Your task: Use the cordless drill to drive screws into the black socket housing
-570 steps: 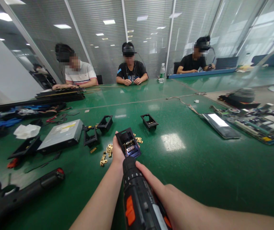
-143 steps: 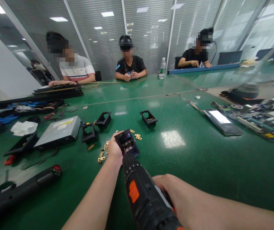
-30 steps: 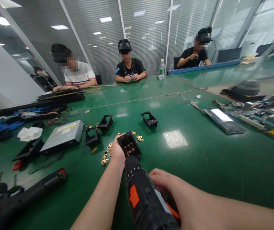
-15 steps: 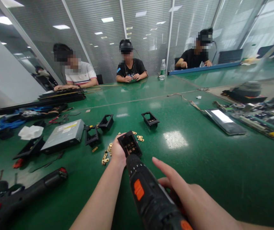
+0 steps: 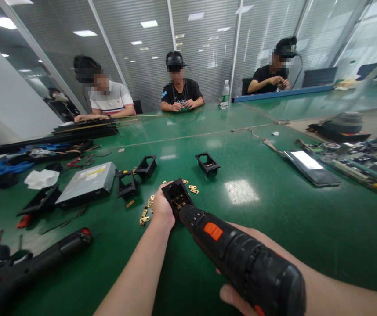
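Note:
My left hand [image 5: 162, 206] grips a black plastic socket housing [image 5: 177, 188] by its left side, its open face tilted toward me. Brass-coloured parts show inside it. A black and orange cordless drill [image 5: 241, 259] reaches into the housing from the lower right, its tip hidden inside. My right hand [image 5: 237, 281] is wrapped round the drill's handle, partly covered by the drill body. Small brass strips [image 5: 145, 215] lie left of my left hand, and more brass strips [image 5: 193, 189] lie right of the housing.
More black housings [image 5: 207, 163] stand beyond my hands. On the left are a grey disc drive [image 5: 86, 182] and a black power tool [image 5: 43, 263] with a red button. A phone-like device [image 5: 310, 166] and circuit boards [image 5: 373, 164] lie right. Three people sit across the green table [image 5: 274, 210].
The drill has swung so its rear end points farther right. My right hand has moved right with it and closed round the handle. The left hand and housing have barely moved.

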`<control>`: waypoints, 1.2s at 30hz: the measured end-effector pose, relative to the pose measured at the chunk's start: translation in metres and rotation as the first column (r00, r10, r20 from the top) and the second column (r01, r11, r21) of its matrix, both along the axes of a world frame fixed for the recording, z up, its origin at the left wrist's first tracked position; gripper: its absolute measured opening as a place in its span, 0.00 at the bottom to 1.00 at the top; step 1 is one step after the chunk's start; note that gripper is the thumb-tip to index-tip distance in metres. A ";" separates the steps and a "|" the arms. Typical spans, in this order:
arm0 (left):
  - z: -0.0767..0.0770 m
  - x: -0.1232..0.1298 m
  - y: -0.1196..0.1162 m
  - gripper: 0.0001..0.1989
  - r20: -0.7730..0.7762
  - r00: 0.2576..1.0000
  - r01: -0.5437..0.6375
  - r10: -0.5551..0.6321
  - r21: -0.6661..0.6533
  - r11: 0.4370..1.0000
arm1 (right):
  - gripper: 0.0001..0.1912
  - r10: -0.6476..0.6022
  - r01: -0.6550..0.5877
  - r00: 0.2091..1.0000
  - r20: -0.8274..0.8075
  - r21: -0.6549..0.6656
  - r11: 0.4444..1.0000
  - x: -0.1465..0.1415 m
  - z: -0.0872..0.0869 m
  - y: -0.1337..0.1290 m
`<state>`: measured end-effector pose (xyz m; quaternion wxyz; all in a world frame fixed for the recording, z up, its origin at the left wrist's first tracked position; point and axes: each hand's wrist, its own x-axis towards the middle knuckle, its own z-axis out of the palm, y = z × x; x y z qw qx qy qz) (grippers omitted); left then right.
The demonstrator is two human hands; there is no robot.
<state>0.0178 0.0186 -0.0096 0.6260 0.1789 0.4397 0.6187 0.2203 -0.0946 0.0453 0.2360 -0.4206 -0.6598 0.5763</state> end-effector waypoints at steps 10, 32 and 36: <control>0.005 0.002 -0.001 0.14 0.009 1.000 -0.016 0.016 0.000 1.000 | 0.19 0.068 -0.071 0.997 -0.046 -0.054 0.996 0.006 0.025 -0.014; 0.005 0.004 -0.001 0.09 0.084 0.992 -0.094 0.096 -0.031 0.995 | 0.13 0.125 -0.135 0.989 0.077 0.132 0.982 0.031 -0.012 -0.020; 0.005 0.004 -0.001 0.09 0.080 0.993 -0.082 0.083 -0.019 0.996 | 0.14 0.130 -0.137 0.990 0.057 0.155 0.978 0.025 -0.009 -0.013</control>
